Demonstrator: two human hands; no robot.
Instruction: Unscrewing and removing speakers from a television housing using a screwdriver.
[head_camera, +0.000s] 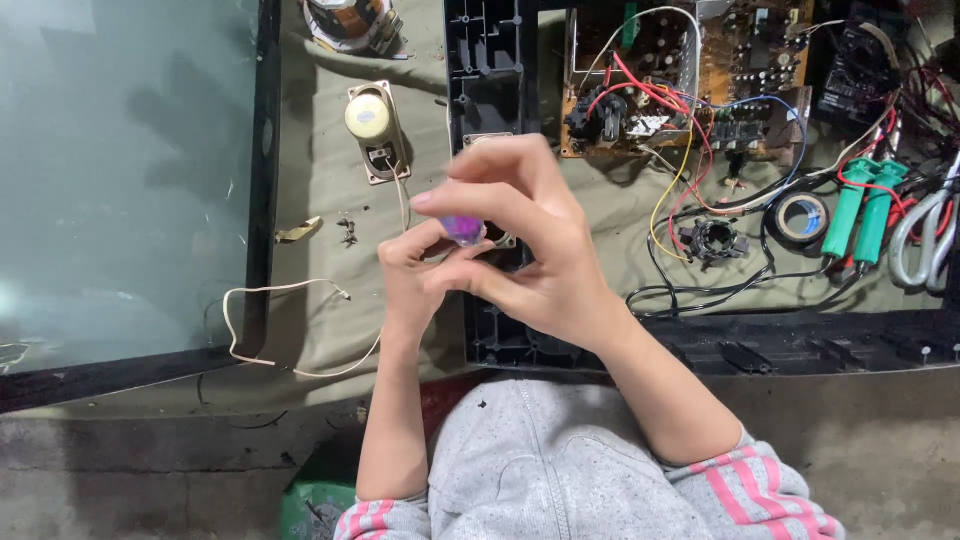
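Both hands meet in one grip around a small purple object (463, 228): my right hand (545, 255) curls over it from above, thumb and fingers pinching it, while my left hand (415, 275) closes against it from below. It sits between my fingertips, mostly hidden, so I cannot tell its long axis. Neither hand is nearer; both touch it. Beneath lies a black plastic frame (487, 80). To the left rest a small speaker (372, 130) and a glass screen (120, 170); to the right, a circuit board (690, 80) with coloured wires, a tape roll (803, 215) and green-handled tools (862, 210).
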